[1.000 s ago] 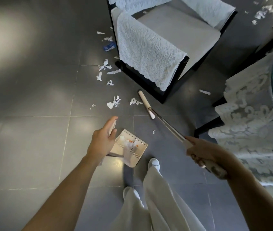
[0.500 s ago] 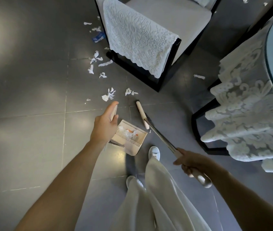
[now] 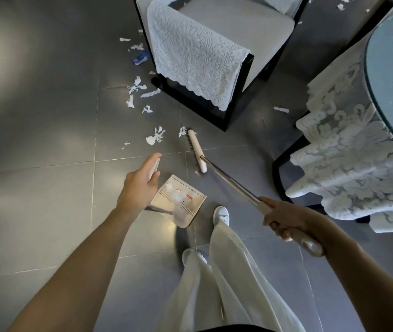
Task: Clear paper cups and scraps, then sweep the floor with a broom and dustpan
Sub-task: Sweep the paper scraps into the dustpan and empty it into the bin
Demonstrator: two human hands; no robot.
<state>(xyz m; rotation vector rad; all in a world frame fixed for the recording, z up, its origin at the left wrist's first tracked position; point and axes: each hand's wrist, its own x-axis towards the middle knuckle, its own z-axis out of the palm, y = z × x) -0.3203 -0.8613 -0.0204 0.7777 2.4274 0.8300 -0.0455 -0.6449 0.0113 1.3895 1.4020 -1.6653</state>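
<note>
a: left hand?
b: curled round the white top of the dustpan handle, forefinger laid along it. pan sits on the grey floor just ahead of the white shoe; white bits and something orange lie inside
a: right hand?
b: clenched round the grip of the broom. metal shaft slants down to the head, which rests on the floor just beyond the pan, not touching it
a: loose paper?
b: one piece touches the far end of the broom head. a cluster of scraps lies just left of it, and more trail toward the lace-covered armchair. blue wrapper beside that chair. lone scrap between chair and lace-draped table
</note>
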